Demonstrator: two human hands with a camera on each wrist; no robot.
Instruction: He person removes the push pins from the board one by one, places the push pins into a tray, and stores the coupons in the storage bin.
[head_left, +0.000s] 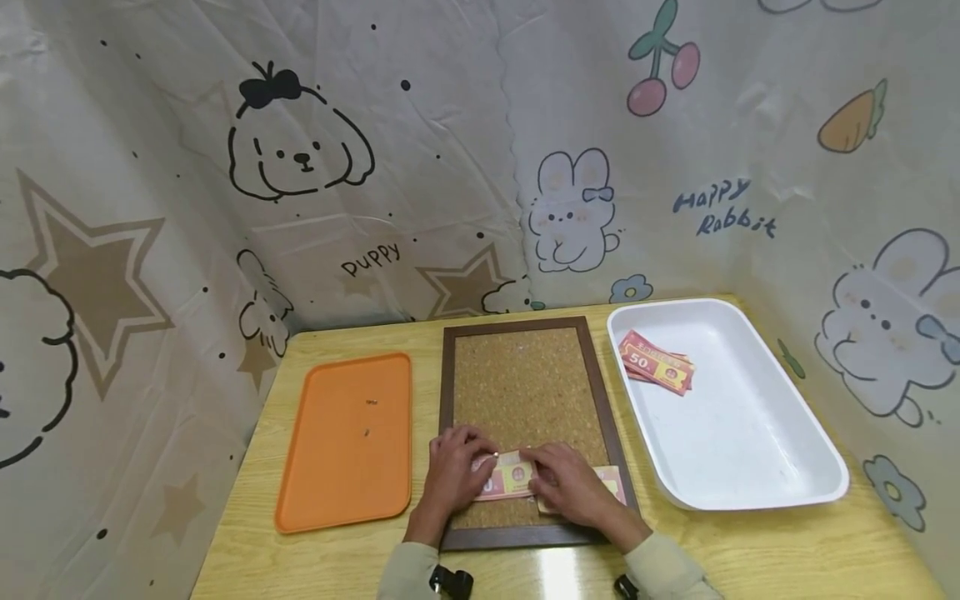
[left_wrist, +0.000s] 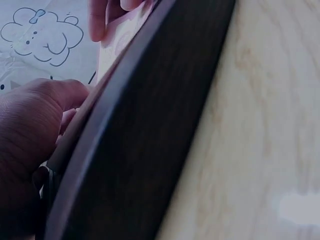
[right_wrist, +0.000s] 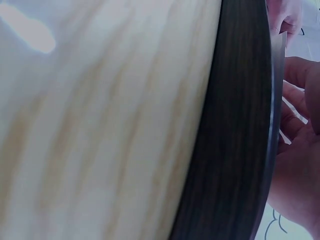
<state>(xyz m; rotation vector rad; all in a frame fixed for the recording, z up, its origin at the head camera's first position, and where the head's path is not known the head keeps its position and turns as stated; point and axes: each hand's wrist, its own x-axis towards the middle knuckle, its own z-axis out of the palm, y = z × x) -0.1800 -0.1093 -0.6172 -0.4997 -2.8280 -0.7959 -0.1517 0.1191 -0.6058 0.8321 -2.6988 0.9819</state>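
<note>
Your left hand [head_left: 453, 467] is bent over the left end of a flat paper coupon [head_left: 517, 476], thumb and forefinger drawn close together on it, so the hand is mostly closed. Your right hand [head_left: 576, 487] curls over the other end, its fingertips holding the coupon near the upper right corner (a tiny pale glint sits by your left fingertips, too small to name). The coupon is pink and yellow, a smooth oblong lying crosswise on the lower part of the corkboard [head_left: 525, 383]. Under and beside your right hand pokes a second coupon [head_left: 612, 479], reaching over the right side of the frame [head_left: 448, 375].

Your cork is grainy and tan; the frame around it is dark brown, and the wrist views show fine streaks along its edge. Left of it lies an orange tray [head_left: 345, 475], shallow, matte and round-cornered, with two small bits [head_left: 371, 402] on it. To the right stands a glossy white tub [head_left: 750, 442], deep and round-cornered, a fanned stack of coupons [head_left: 654, 367] at its far left. All this rests on a pale, wood-grained table [head_left: 825, 558], before creased cloth [head_left: 450, 125] printed with cartoons.
</note>
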